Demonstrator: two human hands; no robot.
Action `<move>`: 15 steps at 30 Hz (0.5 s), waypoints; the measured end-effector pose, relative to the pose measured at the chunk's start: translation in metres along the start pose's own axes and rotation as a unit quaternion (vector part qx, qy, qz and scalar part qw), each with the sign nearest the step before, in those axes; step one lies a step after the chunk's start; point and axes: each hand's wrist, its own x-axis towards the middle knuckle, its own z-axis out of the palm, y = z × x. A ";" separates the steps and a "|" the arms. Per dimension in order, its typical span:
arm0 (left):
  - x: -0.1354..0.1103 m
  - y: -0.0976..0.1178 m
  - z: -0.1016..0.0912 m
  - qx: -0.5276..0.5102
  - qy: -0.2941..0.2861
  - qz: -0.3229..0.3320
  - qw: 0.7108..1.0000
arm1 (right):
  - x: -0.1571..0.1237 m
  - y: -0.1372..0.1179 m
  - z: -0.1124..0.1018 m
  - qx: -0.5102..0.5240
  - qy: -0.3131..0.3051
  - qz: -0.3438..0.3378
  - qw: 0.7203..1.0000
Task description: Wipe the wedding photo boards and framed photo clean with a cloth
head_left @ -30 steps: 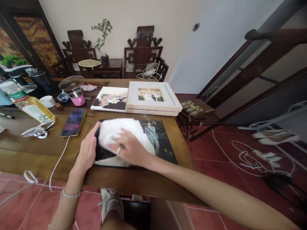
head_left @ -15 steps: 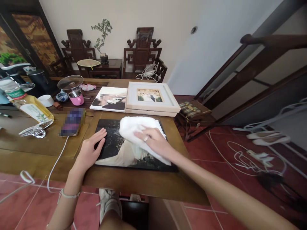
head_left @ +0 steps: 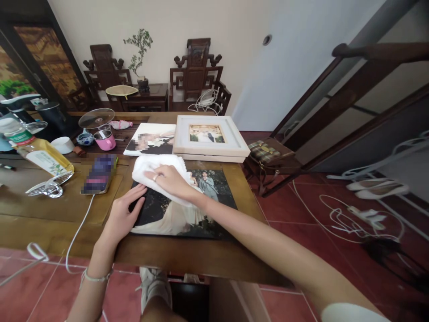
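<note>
A large dark wedding photo (head_left: pixel 214 219) lies flat on the wooden table, showing a couple and a long pale dress. My right hand (head_left: pixel 170 181) grips a white cloth (head_left: pixel 142 166) and presses it on the photo's upper left part; the cloth hides that corner. With its fingers stretched out, my left hand (head_left: pixel 125 212) rests flat at the photo's left edge, just below the cloth. The fingertips of my left hand touch the photo's border.
Behind the photo lie a smaller photo panel (head_left: pixel 134 151) and a white box frame (head_left: pixel 231 152). To the left are a phone (head_left: pixel 98 174) with a charging cable, a hair claw (head_left: pixel 52 187), an oil bottle (head_left: pixel 43 154) and a pink cup (head_left: pixel 106 142). A plaid bag (head_left: pixel 264 151) sits right.
My right hand has slid the white cloth leftward across the photo, from its upper right to its upper left, uncovering the couple. My left hand has stayed in place.
</note>
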 end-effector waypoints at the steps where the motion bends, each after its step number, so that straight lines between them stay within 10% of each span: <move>1: 0.000 0.001 0.000 -0.001 -0.001 0.000 1.000 | -0.007 0.004 -0.007 0.009 -0.007 0.001 1.000; 9: 0.001 0.003 -0.001 -0.008 -0.004 0.008 1.000 | -0.097 0.038 -0.084 -0.055 0.088 0.071 0.992; 15: 0.003 0.015 -0.009 -0.181 0.060 -0.050 0.980 | -0.156 0.024 -0.080 -0.127 0.091 0.044 0.987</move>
